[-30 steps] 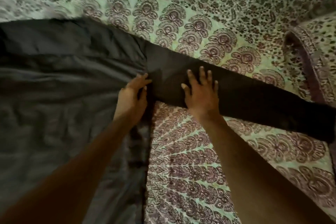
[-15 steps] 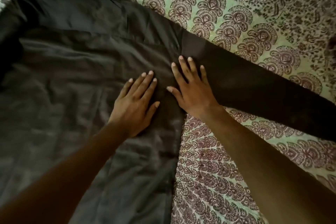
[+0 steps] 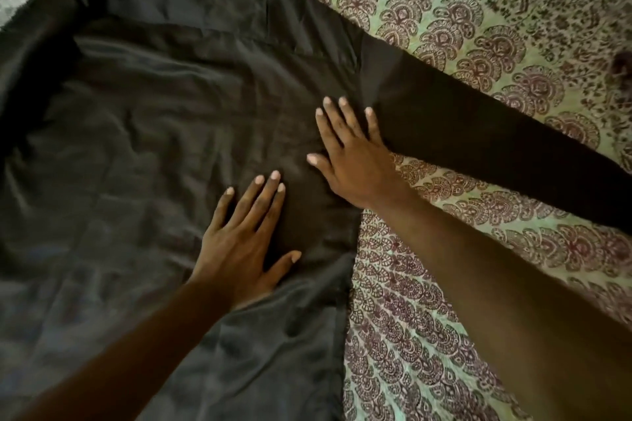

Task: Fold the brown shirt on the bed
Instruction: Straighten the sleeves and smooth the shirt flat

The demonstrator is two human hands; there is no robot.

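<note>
the brown shirt [image 3: 154, 147] lay spread flat across the bed [image 3: 444, 318], filling the view from 6 round to 12 o'clock, wrinkled in places. one sleeve [image 3: 496, 147] ran straight out toward 3 o'clock over the patterned bedspread [image 3: 513, 27]. your left hand [image 3: 246, 246] rested palm down on the shirt body near the centre, fingers straight and spread, holding nothing. your right hand [image 3: 352, 157] lay at 1 o'clock of the left, flat on the cloth beside where the sleeve joined the body, fingers straight and fanned, thumb out toward 9 o'clock, gripping nothing. the two hands were near each other, not touching.
</note>
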